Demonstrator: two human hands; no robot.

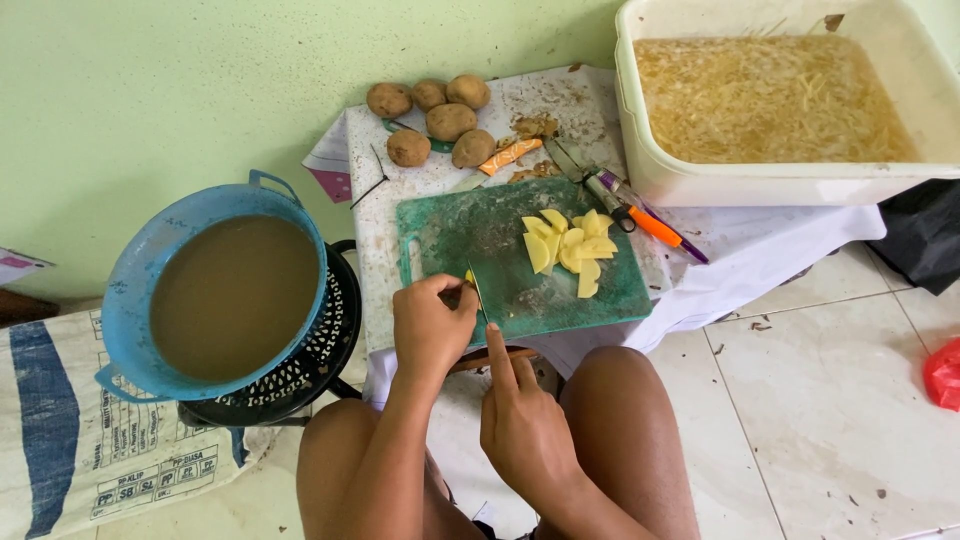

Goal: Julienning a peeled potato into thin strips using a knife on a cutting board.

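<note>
Counting from the head view, I see six whole potatoes (432,118) on the low white table (560,100), one heap of pale potato slices (570,246) on one green cutting board (520,260), one blue basin (215,290) of murky water, and one white tub (790,100) of soaking potato strips. My left hand (430,325) is curled shut over a small yellow potato piece (469,277) at the board's near edge. My right hand (520,420) grips a knife (478,292), forefinger stretched along it, blade just beside the left fingertips. The slice heap lies well beyond both hands.
</note>
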